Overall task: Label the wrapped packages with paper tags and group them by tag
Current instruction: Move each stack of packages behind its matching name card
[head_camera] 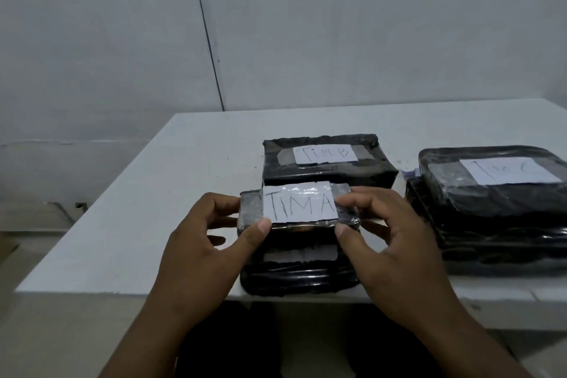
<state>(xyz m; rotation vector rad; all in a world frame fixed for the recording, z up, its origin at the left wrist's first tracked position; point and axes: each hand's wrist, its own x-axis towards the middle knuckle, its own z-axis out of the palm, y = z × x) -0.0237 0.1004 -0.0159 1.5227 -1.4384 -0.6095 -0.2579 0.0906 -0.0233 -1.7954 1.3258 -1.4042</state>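
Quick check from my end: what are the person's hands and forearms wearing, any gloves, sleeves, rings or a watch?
Nothing visible. The left hand and the right hand are bare, without gloves. No ring shows on the fingers in view, and no watch or band on either wrist. Both forearms are uncovered down to the bottom edge of the picture, so no sleeve shows.

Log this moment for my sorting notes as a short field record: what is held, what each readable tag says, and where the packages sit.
held: small black package, gripped at its ends by left hand and right hand
held tag: TIM A
below it: another black package at the table front edge, tag hidden
behind: package tagged TIM B
right: stack of black packages, top tag partly legible
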